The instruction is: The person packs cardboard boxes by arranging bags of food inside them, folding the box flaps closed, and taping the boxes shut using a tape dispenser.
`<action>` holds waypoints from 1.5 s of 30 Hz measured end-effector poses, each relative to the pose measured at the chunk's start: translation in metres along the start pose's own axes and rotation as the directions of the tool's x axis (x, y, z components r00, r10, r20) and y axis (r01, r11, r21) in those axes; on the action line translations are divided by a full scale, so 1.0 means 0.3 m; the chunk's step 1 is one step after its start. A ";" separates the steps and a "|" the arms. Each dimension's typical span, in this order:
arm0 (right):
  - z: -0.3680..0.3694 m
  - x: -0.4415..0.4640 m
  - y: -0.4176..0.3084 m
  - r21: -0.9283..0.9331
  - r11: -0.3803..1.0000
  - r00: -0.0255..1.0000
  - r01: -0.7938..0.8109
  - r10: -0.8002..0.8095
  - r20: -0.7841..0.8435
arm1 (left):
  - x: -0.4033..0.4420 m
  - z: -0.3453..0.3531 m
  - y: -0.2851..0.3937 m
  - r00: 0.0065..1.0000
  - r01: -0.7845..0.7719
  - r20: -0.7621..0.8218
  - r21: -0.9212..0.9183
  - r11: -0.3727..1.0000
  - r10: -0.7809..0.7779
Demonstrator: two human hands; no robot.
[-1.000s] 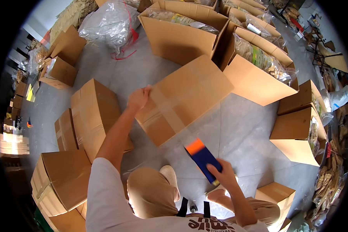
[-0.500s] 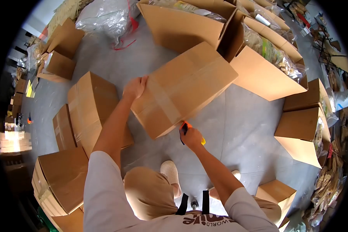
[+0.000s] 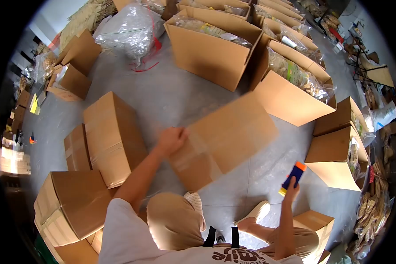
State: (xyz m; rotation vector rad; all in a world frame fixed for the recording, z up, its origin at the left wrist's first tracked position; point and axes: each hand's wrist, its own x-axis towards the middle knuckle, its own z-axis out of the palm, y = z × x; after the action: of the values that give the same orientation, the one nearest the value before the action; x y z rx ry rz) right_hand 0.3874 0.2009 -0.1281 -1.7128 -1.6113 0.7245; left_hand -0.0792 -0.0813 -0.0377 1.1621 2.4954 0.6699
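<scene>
My left hand [image 3: 171, 140] is closed on the upper left edge of a taped cardboard box [image 3: 229, 136], which is tilted above the floor in front of me and slightly blurred. Clear tape strips run across the box. To the right, apart from it, my right hand [image 3: 291, 191] is wrapped round a dark blue hand tool [image 3: 293, 177] with an orange end and a yellow end; its exact kind is unclear.
Closed cartons [image 3: 114, 136] stand on the left, with another taped carton [image 3: 75, 204] nearer me. Open boxes of bagged goods [image 3: 295, 99] line the far right. A clear plastic bag [image 3: 130, 33] with red string lies at the back on the grey floor [image 3: 171, 83].
My right hand has swung away from the box to the right with the tool. The box and my left hand have come lower and nearer me, the box shifting slightly right.
</scene>
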 end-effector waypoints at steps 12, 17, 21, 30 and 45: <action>-0.144 -0.074 -0.029 0.032 0.993 0.983 -0.114 0.108 0.150 | -0.058 0.138 0.164 0.839 -0.523 -0.091 0.137 0.841 0.536; -0.043 -0.230 -0.079 0.017 0.988 0.963 -0.152 0.144 0.226 | -0.200 -0.011 0.161 0.995 -0.043 0.100 0.214 0.976 0.022; 0.055 -0.506 -0.228 0.085 0.992 0.835 -0.098 0.036 0.548 | -0.292 -0.097 0.119 0.997 0.071 -0.001 0.202 0.977 -0.072; -0.132 -0.455 -0.371 0.184 0.928 0.564 -0.324 0.033 0.825 | -0.567 0.140 -0.087 0.737 0.556 -0.220 -0.340 0.759 -0.639; -0.963 -0.371 -0.453 0.429 0.876 0.975 0.220 -0.184 -0.123 | -0.355 0.206 -0.063 0.686 0.636 0.339 -0.708 0.305 -0.643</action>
State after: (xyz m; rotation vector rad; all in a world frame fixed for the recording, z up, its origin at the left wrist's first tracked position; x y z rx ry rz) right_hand 0.5177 0.0647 0.1526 -1.2105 -1.4118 0.8313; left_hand 0.0036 -0.1574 -0.0917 -0.2164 1.9372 1.2946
